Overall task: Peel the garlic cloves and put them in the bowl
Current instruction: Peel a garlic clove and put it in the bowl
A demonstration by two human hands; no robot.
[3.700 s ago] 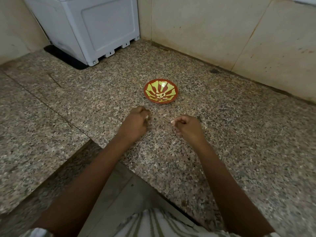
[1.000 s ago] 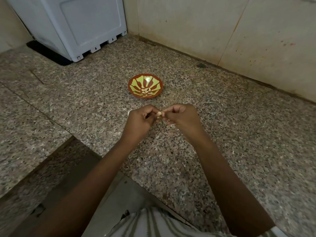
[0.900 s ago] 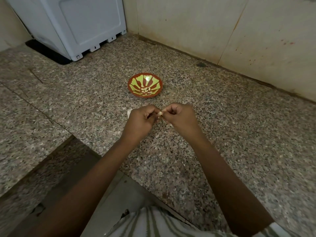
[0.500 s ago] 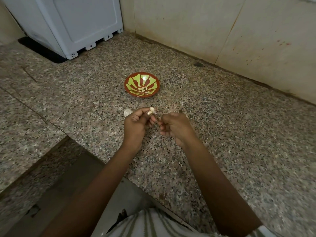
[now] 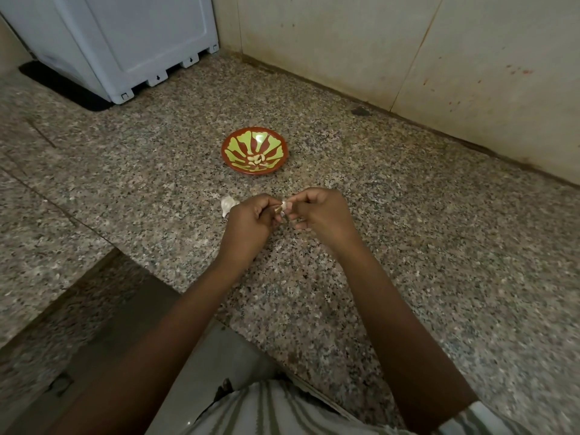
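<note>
A small pale garlic clove [image 5: 283, 206] sits between my two hands, just above the granite counter. My left hand [image 5: 249, 219] pinches it with curled fingers, and my right hand [image 5: 320, 211] pinches the same clove from the other side. Beyond them stands a red bowl [image 5: 233, 142] with green petal shapes, holding several peeled cloves [image 5: 256, 160] at its centre. A whitish garlic piece [image 5: 227, 206] lies on the counter, partly hidden behind my left hand.
A white appliance [image 5: 131, 39] stands on a dark mat at the back left. A beige tiled wall [image 5: 392, 42] runs along the back and right. The granite counter [image 5: 439, 246] drops away at its front left edge [image 5: 125, 255].
My hands had drawn apart half a second ago, the left one holding the clove alone. They have come back together on the clove. The camera view shifted slightly.
</note>
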